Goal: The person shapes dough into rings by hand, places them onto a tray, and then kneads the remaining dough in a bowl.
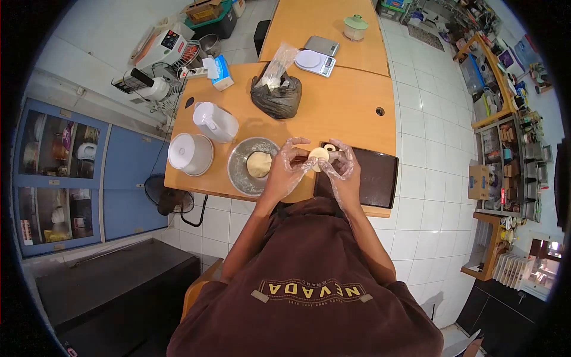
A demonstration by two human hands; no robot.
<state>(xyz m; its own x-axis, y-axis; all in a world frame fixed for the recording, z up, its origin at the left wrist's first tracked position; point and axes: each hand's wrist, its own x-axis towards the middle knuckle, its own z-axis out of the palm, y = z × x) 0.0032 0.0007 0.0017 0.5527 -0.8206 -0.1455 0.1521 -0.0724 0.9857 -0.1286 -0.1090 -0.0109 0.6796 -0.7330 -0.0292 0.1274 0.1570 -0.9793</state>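
Observation:
A small, flat, round piece of pale dough is held up between my two floury hands. My left hand pinches its left side with thumb and fingers. On the other side my right hand grips the same piece, its thumb on the near face. Behind the hands, a ring-shaped piece of dough lies at the upper left of a dark baking tray. Left of my left hand stands a metal bowl dusted with flour, with a large lump of dough inside.
On the wooden table stand a white pitcher, a lidded white container, a black plastic bag, a white scale, a tissue box and a green-lidded jar. A fan is at the left.

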